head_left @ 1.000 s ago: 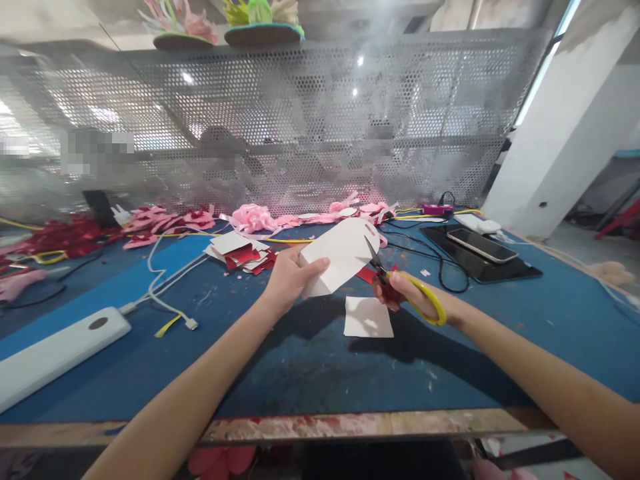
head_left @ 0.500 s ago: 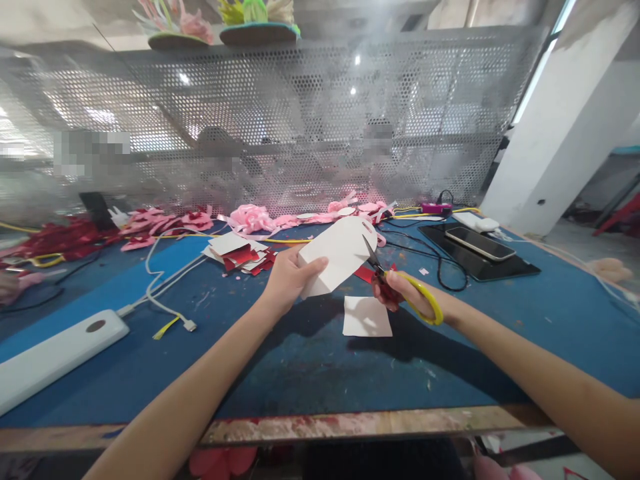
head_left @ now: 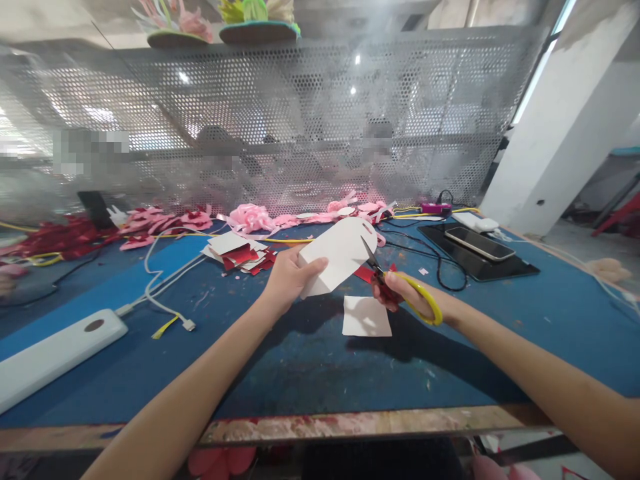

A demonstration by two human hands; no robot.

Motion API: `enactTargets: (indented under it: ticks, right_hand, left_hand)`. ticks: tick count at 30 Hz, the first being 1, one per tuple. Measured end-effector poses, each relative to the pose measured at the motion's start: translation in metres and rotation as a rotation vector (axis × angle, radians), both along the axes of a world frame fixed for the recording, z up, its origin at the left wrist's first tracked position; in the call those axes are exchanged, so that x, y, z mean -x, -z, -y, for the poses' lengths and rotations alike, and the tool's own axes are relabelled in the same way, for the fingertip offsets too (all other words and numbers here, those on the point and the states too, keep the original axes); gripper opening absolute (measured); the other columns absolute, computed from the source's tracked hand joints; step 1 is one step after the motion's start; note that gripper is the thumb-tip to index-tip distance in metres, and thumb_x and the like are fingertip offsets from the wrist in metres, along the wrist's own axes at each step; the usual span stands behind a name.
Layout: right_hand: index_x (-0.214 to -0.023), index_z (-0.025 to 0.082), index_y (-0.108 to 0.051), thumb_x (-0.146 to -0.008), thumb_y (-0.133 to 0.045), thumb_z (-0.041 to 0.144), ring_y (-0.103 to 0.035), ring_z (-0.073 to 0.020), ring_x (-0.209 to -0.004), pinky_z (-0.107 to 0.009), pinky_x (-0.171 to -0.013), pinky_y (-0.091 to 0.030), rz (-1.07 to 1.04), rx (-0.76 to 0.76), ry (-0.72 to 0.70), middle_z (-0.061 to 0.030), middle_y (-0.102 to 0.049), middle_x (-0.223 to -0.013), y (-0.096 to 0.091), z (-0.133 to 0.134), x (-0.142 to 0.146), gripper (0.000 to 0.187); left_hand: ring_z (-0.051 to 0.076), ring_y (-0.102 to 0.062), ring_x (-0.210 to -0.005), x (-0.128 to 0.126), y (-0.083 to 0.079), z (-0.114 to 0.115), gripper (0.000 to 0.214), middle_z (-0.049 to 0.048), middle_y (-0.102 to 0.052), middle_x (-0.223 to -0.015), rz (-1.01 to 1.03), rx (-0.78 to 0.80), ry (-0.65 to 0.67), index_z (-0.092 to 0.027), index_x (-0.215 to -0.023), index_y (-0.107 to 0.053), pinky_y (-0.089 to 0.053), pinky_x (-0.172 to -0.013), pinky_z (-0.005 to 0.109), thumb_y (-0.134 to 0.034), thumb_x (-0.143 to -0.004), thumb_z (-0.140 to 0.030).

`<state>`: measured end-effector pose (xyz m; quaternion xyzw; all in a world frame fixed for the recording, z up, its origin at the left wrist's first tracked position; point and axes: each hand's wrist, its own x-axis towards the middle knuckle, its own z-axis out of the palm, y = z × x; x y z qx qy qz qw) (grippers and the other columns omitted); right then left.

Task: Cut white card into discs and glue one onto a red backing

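My left hand (head_left: 293,275) pinches a piece of white paper (head_left: 336,257) above the table, thumb on top and the other fingers hidden beneath. The paper's far end is rounded, with a small cut-out near its tip. Yellow-handled scissors (head_left: 419,300) are in my right hand (head_left: 397,288), fingers wrapped round the loops. Their dark blades reach the paper's right edge, near the rounded end. Below the hands lies a white square of paper (head_left: 367,317) on the blue table. Some red paper (head_left: 364,273) shows partly behind the blades.
Left of my hands is a pile of red and white paper pieces (head_left: 239,253). A white device (head_left: 65,357) with cables lies at left. A phone (head_left: 480,243) rests on a black tablet (head_left: 500,265) at right. Pink ribbon (head_left: 250,219) lines the perforated screen (head_left: 300,133).
The scissor blades have shifted slightly left at the paper's edge. My left hand and the paper look almost unmoved. At the far left, another person's hand has moved.
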<state>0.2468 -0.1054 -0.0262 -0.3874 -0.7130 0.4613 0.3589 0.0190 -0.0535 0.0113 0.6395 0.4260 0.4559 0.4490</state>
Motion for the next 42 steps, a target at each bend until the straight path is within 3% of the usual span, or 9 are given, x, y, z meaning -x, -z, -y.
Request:
enactTargets:
  ticks: [9, 17, 25, 29, 37, 39, 42]
  right_hand:
    - [-0.061, 0.020, -0.045, -0.083, -0.024, 0.071, -0.042, -0.0120, -0.047, -0.026, -0.050, -0.033, 0.197, -0.101, 0.060, 0.0014, -0.044, -0.051, -0.003, 0.001, -0.001, 0.060]
    - [-0.044, 0.022, -0.032, -0.083, -0.026, 0.068, -0.038, -0.0107, -0.030, -0.025, -0.039, -0.031, 0.381, 0.074, 0.336, 0.0020, -0.037, -0.032, -0.018, 0.010, 0.012, 0.060]
    - [-0.057, 0.019, -0.047, -0.085, -0.018, 0.069, -0.046, -0.0122, -0.046, -0.027, -0.052, -0.038, 0.203, -0.081, 0.036, -0.0003, -0.049, -0.048, -0.007, 0.002, 0.001, 0.064]
    - [-0.052, 0.020, -0.044, -0.084, -0.019, 0.071, -0.044, -0.0115, -0.039, -0.026, -0.048, -0.036, 0.195, -0.017, 0.084, 0.0001, -0.046, -0.040, -0.003, 0.001, 0.002, 0.065]
    - [-0.035, 0.024, -0.027, -0.081, -0.027, 0.073, -0.031, -0.0089, -0.027, -0.027, -0.039, -0.027, 0.314, 0.014, 0.332, -0.0002, -0.031, -0.026, -0.018, 0.010, 0.010, 0.068]
    - [-0.034, 0.023, -0.027, -0.083, -0.027, 0.071, -0.031, -0.0087, -0.028, -0.027, -0.040, -0.029, 0.272, 0.029, 0.319, -0.0002, -0.031, -0.026, -0.016, 0.010, 0.011, 0.068]
    - [-0.039, 0.022, -0.033, -0.084, -0.026, 0.069, -0.036, -0.0096, -0.032, -0.026, -0.041, -0.031, 0.078, 0.071, 0.187, 0.0006, -0.035, -0.031, -0.008, 0.006, 0.012, 0.066]
  left_hand:
    - [0.012, -0.057, -0.057, 0.000, -0.002, 0.001, 0.039, 0.0050, -0.068, -0.076, -0.001, 0.017, 0.024, -0.011, -0.095, -0.065, -0.044, -0.051, 0.021, -0.070, -0.062, -0.031]
    - [0.012, -0.057, -0.054, 0.001, 0.002, -0.001, 0.037, 0.0021, -0.067, -0.069, 0.073, 0.110, 0.074, -0.011, -0.088, -0.065, -0.043, -0.048, 0.020, -0.074, -0.060, -0.033]
    - [0.011, -0.057, -0.053, -0.003, 0.001, 0.004, 0.033, 0.0003, -0.065, -0.067, 0.030, 0.125, 0.071, -0.011, -0.081, -0.064, -0.041, -0.049, 0.020, -0.075, -0.058, -0.031]
    - [0.010, -0.056, -0.053, -0.003, 0.000, 0.003, 0.033, -0.0002, -0.065, -0.068, -0.001, 0.111, 0.068, -0.011, -0.083, -0.063, -0.041, -0.048, 0.020, -0.075, -0.059, -0.032]
    - [0.009, -0.055, -0.050, -0.004, -0.001, 0.004, 0.029, -0.0013, -0.065, -0.065, 0.034, 0.135, 0.110, -0.013, -0.083, -0.062, -0.040, -0.046, 0.019, -0.073, -0.061, -0.029]
    - [0.009, -0.055, -0.050, -0.005, -0.001, 0.004, 0.029, -0.0010, -0.065, -0.066, 0.034, 0.137, 0.099, -0.013, -0.083, -0.063, -0.040, -0.046, 0.019, -0.072, -0.061, -0.028]
    - [0.010, -0.056, -0.051, -0.005, 0.000, 0.004, 0.028, -0.0003, -0.066, -0.066, 0.025, 0.147, 0.092, -0.012, -0.082, -0.063, -0.041, -0.046, 0.019, -0.073, -0.061, -0.029]
